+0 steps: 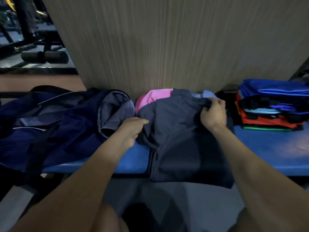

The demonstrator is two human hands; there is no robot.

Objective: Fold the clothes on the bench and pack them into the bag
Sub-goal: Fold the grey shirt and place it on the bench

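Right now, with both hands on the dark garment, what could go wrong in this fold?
The dark grey garment overhangs the blue bench front edge, so it may slide off when the left hand or right hand lets go. It overlaps the pink garment, which could get dragged along. The folded stack sits close by and could be knocked.

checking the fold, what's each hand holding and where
Both hold the dark grey fabric garment: left hand pinches its left edge, right hand grips a bunched far-right corner.
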